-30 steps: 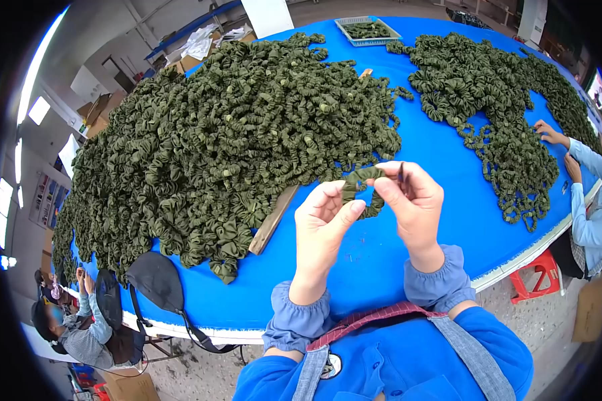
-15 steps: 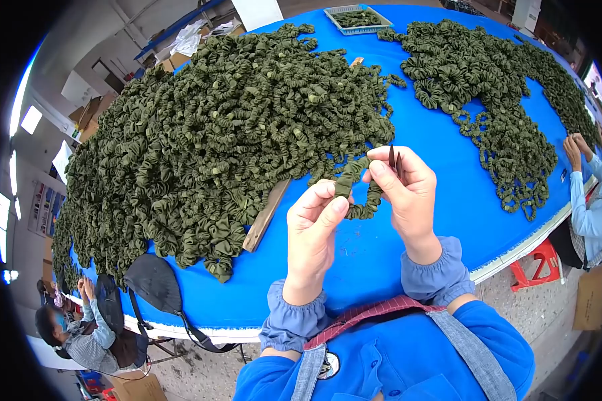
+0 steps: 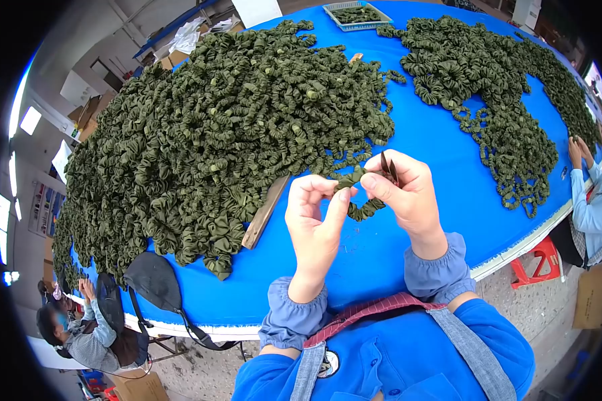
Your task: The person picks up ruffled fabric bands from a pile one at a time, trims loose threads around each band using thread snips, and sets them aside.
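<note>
Between my two hands I hold a dark green gathered-fabric scrunchie (image 3: 366, 210), its loop hanging below my fingers. My left hand (image 3: 316, 217) pinches one side of it between thumb and fingertips. On the other side, my right hand (image 3: 405, 194) pinches the fabric with thumb and forefinger. Small dark thread snips (image 3: 388, 167) are tucked in that same hand, blades pointing up and slightly apart; their grip is hidden in my palm. A large heap of similar green scrunchies (image 3: 234, 120) lies just beyond my hands on the blue-covered table (image 3: 374, 260).
A wooden strip (image 3: 265, 212) lies beside the heap. More scrunchies (image 3: 475, 73) spread at right, and a plastic basket (image 3: 358, 24) holds some at the back. A black bag (image 3: 152, 281) rests at the table edge. Co-workers sit at left (image 3: 90, 331) and right (image 3: 592, 207). A red stool (image 3: 540, 264) stands below.
My hands have drawn slightly closer around the scrunchie, and its upper part is now stretched level between my fingertips. The snips have tilted to the left in my right hand.
</note>
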A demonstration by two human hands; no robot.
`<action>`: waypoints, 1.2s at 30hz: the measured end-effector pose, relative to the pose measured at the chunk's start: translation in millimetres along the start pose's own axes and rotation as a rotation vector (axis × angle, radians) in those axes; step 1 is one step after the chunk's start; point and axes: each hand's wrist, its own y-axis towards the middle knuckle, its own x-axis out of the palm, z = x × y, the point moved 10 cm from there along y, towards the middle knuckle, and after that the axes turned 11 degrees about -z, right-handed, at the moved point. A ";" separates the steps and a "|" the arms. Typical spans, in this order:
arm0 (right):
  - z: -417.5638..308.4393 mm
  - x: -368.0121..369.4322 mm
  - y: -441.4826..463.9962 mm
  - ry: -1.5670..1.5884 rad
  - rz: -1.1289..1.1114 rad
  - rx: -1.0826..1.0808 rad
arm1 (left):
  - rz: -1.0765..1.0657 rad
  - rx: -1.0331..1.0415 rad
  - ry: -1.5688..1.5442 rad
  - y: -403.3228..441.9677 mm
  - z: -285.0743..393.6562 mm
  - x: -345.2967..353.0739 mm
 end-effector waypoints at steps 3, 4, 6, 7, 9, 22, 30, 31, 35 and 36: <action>-22.5 2.8 -4.3 -0.323 0.044 -0.130 | 0.066 0.178 0.345 -3.2 15.1 -5.1; -22.0 4.4 -4.1 -0.323 0.044 -0.131 | 0.065 0.179 0.346 -2.9 14.4 -6.2; -41.9 17.7 -8.5 -0.518 0.042 -0.354 | 0.008 0.237 0.362 -1.9 18.7 -3.5; -50.7 25.8 -12.4 -0.615 0.039 -0.467 | -0.018 0.267 0.370 -1.6 21.4 -2.1; -59.3 35.7 -18.1 -0.710 0.030 -0.583 | -0.040 0.299 0.379 -2.1 27.7 -0.7; -38.3 30.4 -6.6 -0.546 -0.098 -0.347 | -0.119 0.219 -0.076 1.8 25.5 -3.6; -37.6 26.0 -8.4 -0.496 -0.064 -0.216 | -0.163 0.249 -0.049 2.1 30.0 1.2; -39.5 27.1 -8.4 -0.520 -0.068 -0.240 | -0.168 0.239 -0.034 2.2 29.3 1.9; -44.0 28.7 -9.6 -0.581 -0.077 -0.294 | -0.183 0.219 0.003 1.9 26.9 3.7; -45.2 29.2 -9.5 -0.593 -0.081 -0.304 | -0.186 0.223 0.011 2.0 27.0 3.9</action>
